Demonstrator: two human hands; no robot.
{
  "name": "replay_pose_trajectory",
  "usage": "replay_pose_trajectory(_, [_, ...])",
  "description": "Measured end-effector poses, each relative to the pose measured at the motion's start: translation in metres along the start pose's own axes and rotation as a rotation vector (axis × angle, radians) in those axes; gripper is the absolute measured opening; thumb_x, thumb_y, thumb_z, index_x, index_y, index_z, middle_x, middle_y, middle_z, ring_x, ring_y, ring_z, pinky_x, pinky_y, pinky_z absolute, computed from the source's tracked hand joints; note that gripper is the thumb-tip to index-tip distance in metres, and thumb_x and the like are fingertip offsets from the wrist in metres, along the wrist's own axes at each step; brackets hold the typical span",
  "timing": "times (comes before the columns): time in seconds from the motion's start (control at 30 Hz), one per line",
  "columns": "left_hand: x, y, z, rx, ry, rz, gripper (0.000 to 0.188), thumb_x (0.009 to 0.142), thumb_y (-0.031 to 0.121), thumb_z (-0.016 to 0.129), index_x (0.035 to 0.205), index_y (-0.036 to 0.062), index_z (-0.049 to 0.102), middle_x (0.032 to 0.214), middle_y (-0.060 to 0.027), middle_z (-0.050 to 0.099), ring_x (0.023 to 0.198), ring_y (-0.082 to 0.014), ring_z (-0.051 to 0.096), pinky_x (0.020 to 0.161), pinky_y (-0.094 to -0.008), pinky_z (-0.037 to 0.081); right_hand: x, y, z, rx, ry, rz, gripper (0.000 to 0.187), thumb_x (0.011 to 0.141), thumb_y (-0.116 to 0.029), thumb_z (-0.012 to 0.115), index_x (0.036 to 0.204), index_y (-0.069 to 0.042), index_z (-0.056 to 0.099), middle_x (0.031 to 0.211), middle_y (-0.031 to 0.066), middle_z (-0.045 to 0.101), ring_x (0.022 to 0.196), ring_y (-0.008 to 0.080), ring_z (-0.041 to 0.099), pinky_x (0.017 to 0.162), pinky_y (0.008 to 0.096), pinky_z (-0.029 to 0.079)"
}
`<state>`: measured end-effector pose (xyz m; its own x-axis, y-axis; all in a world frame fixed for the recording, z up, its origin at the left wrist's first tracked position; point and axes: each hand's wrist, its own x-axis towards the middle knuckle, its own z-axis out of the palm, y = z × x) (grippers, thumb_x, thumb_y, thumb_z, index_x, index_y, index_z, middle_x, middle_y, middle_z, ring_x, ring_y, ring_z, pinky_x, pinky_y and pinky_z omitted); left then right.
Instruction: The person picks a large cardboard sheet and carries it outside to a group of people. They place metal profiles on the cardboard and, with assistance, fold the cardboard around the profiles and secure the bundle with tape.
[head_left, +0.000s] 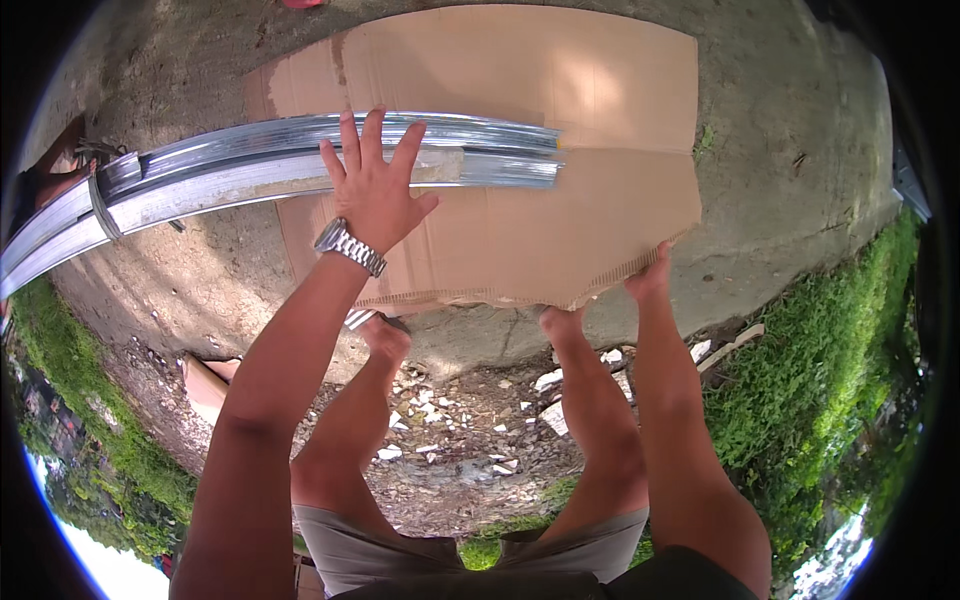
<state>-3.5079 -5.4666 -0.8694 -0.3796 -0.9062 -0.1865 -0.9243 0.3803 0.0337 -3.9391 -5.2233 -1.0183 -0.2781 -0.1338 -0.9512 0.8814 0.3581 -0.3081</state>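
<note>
Dark shirt point(690, 578); left fingers point(372, 140) spread over shiny metal channels point(270, 174); corrugated cardboard point(560, 220).

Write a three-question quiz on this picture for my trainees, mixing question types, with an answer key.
1. Multiple choice: The left hand is spread over which things?
A. the grass
B. the metal profiles
C. the broken white pieces

2. True or false: The watch is on the right wrist.

3. Fill the gap: The right hand is at the ____ of the cardboard.

Key:
1. B
2. False; the watch is on the left wrist.
3. edge
</note>
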Motion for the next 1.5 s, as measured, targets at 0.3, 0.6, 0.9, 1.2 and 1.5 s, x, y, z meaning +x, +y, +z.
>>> replay_pose_trajectory(0.3, [0.049,0.007,0.023,0.316,-0.675,0.022,0.119,0.069,0.065,0.084,0.164,0.0300,0.023,0.165,-0.0180,0.030,0.152,-0.0493,0.022,0.114,-0.0766,0.024,0.073,-0.120,-0.048,-0.409,0.061,-0.134,0.063,0.094,-0.057,0.070,0.121,-0.001,0.060,0.109,0.0093,0.069,0.090,0.0252,0.066,0.076,0.0392,0.054])
replay_pose_trajectory(0.6, [0.024,0.013,0.028,0.280,-0.654,-0.005,0.114,0.076,0.065,0.080,0.165,0.0271,0.020,0.167,-0.0183,0.025,0.154,-0.0491,0.017,0.115,-0.0775,0.020,-0.186,-0.005,0.031,-1.384,-0.449,-0.688,0.025,0.088,-0.012,0.078,0.107,0.000,0.068,0.106,0.0099,0.072,0.097,0.0251,0.068,0.084,0.0355,0.055])
replay_pose_trajectory(0.9, [0.007,-0.008,0.054,0.278,-0.615,0.106,0.101,0.082,0.058,0.075,0.162,0.0156,0.031,0.167,-0.0199,0.025,0.156,-0.0443,0.015,0.112,-0.0801,0.016,-0.160,0.143,0.164,-2.204,-1.079,-1.152,0.013,0.081,-0.018,0.069,0.093,-0.015,0.070,0.097,-0.0005,0.069,0.102,0.0208,0.061,0.090,0.0412,0.043])
replay_pose_trajectory(1.2, [-0.041,-0.065,0.003,-0.170,-0.036,0.153,0.083,0.085,0.040,0.072,0.158,0.0202,0.038,0.164,-0.0215,0.028,0.155,-0.0433,0.021,0.120,-0.0684,0.020,-0.099,0.247,0.174,-2.194,-0.641,-1.270,0.014,0.080,-0.017,0.069,0.093,-0.017,0.072,0.094,-0.0041,0.072,0.104,0.0196,0.059,0.089,0.0420,0.041])
replay_pose_trajectory(1.5, [0.027,0.037,0.055,0.111,-0.601,0.318,0.109,0.079,0.067,0.074,0.166,0.0348,0.018,0.173,-0.0109,0.009,0.158,-0.0444,0.009,0.119,-0.0724,0.016,-0.087,0.168,0.089,-1.545,-0.367,-1.312,0.059,0.083,-0.034,0.082,0.129,-0.005,0.058,0.132,0.0164,0.058,0.119,0.0311,0.059,0.098,0.0493,0.048])
